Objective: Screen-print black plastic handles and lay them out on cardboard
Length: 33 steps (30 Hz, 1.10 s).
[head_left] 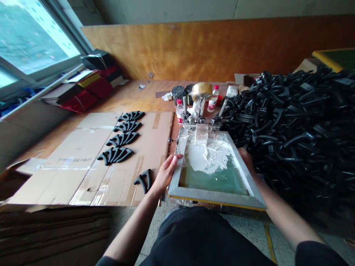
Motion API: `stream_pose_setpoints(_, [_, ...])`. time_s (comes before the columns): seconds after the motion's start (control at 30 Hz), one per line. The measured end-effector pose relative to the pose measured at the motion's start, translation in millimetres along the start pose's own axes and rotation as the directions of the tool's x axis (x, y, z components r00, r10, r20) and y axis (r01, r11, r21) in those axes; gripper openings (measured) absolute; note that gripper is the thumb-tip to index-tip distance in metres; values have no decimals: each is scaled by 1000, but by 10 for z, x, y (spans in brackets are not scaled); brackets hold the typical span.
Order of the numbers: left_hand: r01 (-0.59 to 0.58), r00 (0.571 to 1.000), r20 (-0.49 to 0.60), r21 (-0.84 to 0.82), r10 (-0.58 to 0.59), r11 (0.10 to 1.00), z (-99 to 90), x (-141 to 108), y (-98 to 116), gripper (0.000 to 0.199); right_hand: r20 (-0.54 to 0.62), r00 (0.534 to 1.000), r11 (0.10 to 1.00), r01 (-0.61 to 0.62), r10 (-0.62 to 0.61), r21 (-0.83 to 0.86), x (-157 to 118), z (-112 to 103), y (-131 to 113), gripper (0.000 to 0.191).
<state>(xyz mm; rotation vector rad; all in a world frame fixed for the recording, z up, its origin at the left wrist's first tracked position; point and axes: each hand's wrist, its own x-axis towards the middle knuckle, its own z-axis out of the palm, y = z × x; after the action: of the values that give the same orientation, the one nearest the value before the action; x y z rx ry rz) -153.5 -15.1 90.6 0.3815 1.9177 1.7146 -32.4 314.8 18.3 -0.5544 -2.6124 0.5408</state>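
Wooden panelling backs a long desk (133,96) that runs under a window (30,37) on the left, with flattened cardboard sheets (83,155) laid over much of its near surface. At the middle of the view sits a screen-printing frame (213,195), a metal-edged rectangle with green mesh, its far half smeared with thick white ink (208,157). A white squeegee (201,133) lies in the ink near the frame's far edge, which is hinged to a small clamp stand. The left hand (164,173) grips the frame's left rail, fingers curled over the top edge and thumb along the side, closed on it. The right hand (245,157) is at the right rail, mostly hidden behind the frame's rim, so how firmly it holds the rail cannot be told, though it touches the frame. On the cardboard to the left lie four small groups of black curved plastic parts (122,139) in a row receding from the viewer, and one single black part (143,181) lies just beside the left hand. To the right, a large heap of the same black parts (294,129) covers the desk, reaching close to the frame. Beyond the frame stand a roll of tape (201,91), small white bottles with red caps (213,98) and dark ink tins (178,93). Red and yellow folders (88,87) are stacked by the window.
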Motion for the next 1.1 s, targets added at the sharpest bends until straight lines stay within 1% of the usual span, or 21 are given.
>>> stream_pose_setpoints(0.07, [97, 995, -3, 57, -97, 994, 8, -58, -343, 61, -104, 994, 999, -43, 42, -13, 187, -102, 41, 31])
stream_pose_setpoints(0.1, [132, 991, -14, 84, -131, 988, 24, -60, -506, 66, -137, 991, 1000, -15, 14, -7, 281, -116, -33, 29])
stream_pose_setpoints(0.17, [168, 986, -45, 168, -162, 971, 60, -29, -780, 69, -124, 984, 992, 127, -127, -8, 452, -74, -338, 44])
stream_pose_setpoints(0.23, [167, 986, -66, 260, -155, 951, 81, 21, -962, 65, -12, 964, 964, 265, -265, -28, 578, 34, -731, 56])
stream_pose_setpoints(0.27, [160, 987, -65, 293, -148, 943, 83, 44, -1018, 63, 74, 953, 955, 296, -292, -38, 613, 97, -909, 52])
stream_pose_setpoints(0.33, [149, 989, -53, 329, -140, 932, 73, 73, -1076, 60, 262, 923, 950, 306, -283, -53, 611, 211, -1157, 31])
stream_pose_setpoints(0.4, [150, 989, -41, 351, -144, 924, 55, 82, -1091, 58, 392, 879, 944, 324, -273, -68, 500, 280, -1242, 12])
stream_pose_setpoints(0.47, [155, 988, -42, 373, -151, 915, 41, 81, -1096, 56, 448, 823, 906, 419, -350, -62, 305, 279, -1209, 3])
stream_pose_setpoints(0.5, [158, 987, -47, 382, -152, 911, 37, 80, -1100, 56, 463, 784, 872, 488, -414, -47, 197, 251, -1171, 6])
stream_pose_setpoints(0.6, [161, 987, -59, 395, -150, 905, 32, 81, -1123, 56, 511, 622, 747, 663, -593, 60, -38, 96, -1061, 17])
stream_pose_setpoints(0.67, [160, 987, -59, 391, -148, 906, 32, 85, -1136, 56, 532, 535, 695, 704, -656, 150, -63, 6, -1025, 19])
stream_pose_setpoints(0.7, [161, 987, -59, 389, -150, 907, 31, 88, -1138, 56, 536, 514, 687, 703, -670, 183, -43, -15, -1019, 18])
stream_pose_setpoints(0.73, [163, 987, -60, 387, -152, 907, 29, 90, -1136, 56, 528, 523, 695, 692, -670, 196, -16, -15, -1018, 18])
stream_pose_setpoints(0.77, [165, 986, -58, 387, -155, 907, 28, 91, -1131, 56, 504, 562, 716, 673, -656, 182, 5, 5, -1019, 17])
stream_pose_setpoints(0.83, [168, 986, -47, 385, -163, 908, 26, 91, -1115, 56, 413, 665, 758, 644, -622, 105, -6, 84, -1016, 16])
stream_pose_setpoints(0.87, [169, 985, -40, 381, -167, 909, 27, 91, -1108, 56, 362, 693, 760, 647, -623, 69, -45, 129, -1009, 17])
stream_pose_setpoints(0.9, [170, 985, -36, 375, -169, 911, 28, 90, -1102, 56, 325, 697, 747, 663, -639, 49, -101, 166, -997, 19])
stream_pose_setpoints(1.0, [177, 984, -45, 356, -172, 917, 32, 90, -1099, 56, 322, 628, 688, 717, -708, 114, -248, 193, -964, 18])
stream_pose_setpoints(1.03, [180, 984, -49, 353, -174, 918, 30, 91, -1096, 56, 335, 620, 690, 708, -709, 150, -245, 179, -967, 15])
stream_pose_setpoints(1.07, [183, 983, -50, 349, -176, 919, 26, 90, -1086, 56, 344, 632, 709, 683, -694, 175, -204, 162, -984, 11])
stream_pose_setpoints(1.1, [185, 983, -45, 341, -181, 922, 20, 88, -1064, 57, 341, 664, 740, 647, -665, 182, -125, 145, -1014, 9])
